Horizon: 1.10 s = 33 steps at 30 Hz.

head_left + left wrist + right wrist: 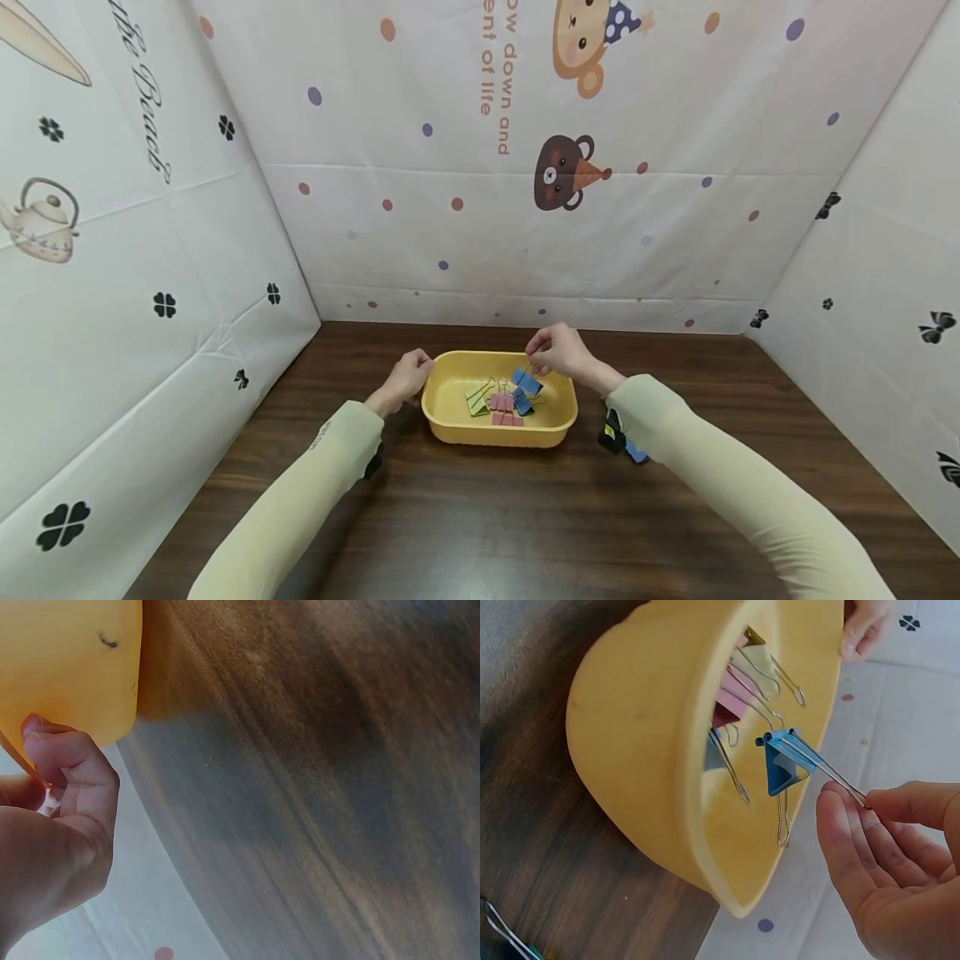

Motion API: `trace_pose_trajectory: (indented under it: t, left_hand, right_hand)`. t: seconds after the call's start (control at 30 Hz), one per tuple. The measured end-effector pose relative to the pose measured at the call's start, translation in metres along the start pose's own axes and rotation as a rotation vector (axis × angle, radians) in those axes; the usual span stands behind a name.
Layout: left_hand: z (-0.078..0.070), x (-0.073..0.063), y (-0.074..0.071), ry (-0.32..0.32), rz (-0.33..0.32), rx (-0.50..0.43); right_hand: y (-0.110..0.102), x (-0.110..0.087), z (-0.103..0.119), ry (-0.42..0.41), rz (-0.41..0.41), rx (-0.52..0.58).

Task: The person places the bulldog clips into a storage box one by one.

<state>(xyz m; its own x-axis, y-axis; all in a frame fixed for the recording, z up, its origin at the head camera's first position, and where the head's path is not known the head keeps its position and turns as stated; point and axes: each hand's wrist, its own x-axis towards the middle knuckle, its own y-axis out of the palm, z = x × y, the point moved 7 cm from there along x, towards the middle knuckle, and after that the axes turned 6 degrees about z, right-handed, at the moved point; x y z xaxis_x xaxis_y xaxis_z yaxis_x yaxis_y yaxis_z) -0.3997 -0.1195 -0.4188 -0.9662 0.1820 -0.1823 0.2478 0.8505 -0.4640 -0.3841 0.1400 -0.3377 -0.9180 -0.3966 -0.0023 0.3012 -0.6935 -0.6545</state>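
Pinching blue clip (775, 762) in right fingers (843, 844), slanting upper-left from fingertips in right-wrist view, over yellow tray (645, 727) gripped by left fingers (79, 757).

there is room to pass over the table (480, 517) before the yellow basin (487, 436); its walls block sideways entry; rightward, a seemingly part-covered blue clip (636, 452) obstructs.
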Motion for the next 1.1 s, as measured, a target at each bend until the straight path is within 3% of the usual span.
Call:
trace_pose_trajectory:
  t: [0.5,0.8,1.1]
  left_hand:
    - [0.001,0.0,0.001,0.012,0.003,0.0]
    - [-0.002,0.0,0.0,0.018,-0.002,0.017]
    - [-0.001,-0.001,0.0,0.011,0.012,0.0]
  right_hand:
    - [0.018,-0.004,0.004,-0.056,0.062,-0.092]
    - [-0.019,-0.011,0.0,-0.052,-0.021,-0.119]
    - [-0.061,-0.03,-0.028,0.025,-0.101,-0.097]
